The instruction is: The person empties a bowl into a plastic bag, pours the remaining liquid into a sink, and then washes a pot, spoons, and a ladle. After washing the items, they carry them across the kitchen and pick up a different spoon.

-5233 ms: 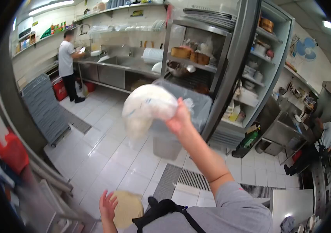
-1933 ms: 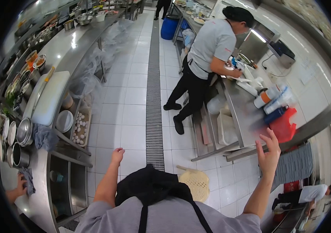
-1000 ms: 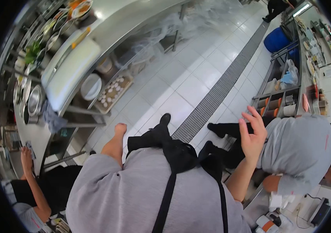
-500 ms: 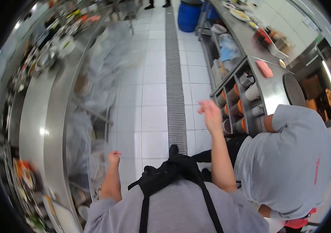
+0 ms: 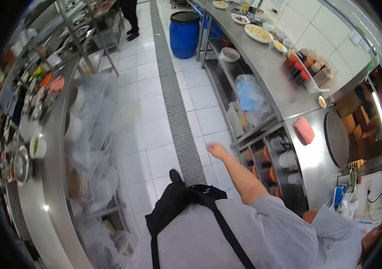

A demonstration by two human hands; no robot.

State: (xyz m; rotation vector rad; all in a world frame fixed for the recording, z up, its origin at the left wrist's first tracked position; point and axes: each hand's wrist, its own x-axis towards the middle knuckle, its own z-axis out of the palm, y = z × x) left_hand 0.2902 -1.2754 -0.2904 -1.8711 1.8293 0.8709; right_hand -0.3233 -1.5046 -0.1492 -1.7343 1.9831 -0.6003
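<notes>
My right hand [image 5: 216, 150] hangs over the tiled floor in front of my body, left of the shelving under the right counter. Its fingers look curled in, with no object visible in them, and it touches nothing. My left hand is out of view. A black apron [image 5: 177, 201] with straps lies over my grey shirt, and one dark shoe [image 5: 176, 176] shows at the floor drain [image 5: 173, 89].
A steel counter [image 5: 52, 179] runs along the left, with plastic-covered items beneath. On the right counter [image 5: 267, 62] are plates, bottles and a pink cloth [image 5: 304, 130]. A blue barrel [image 5: 184, 38] stands ahead. One co-worker [image 5: 339, 237] is at lower right; another's legs [image 5: 129, 18] show ahead.
The view has moved forward along the aisle and turned right. The nearby co-worker has slipped toward the lower right. My left hand has left the view; my right hand's fingers have curled in.
</notes>
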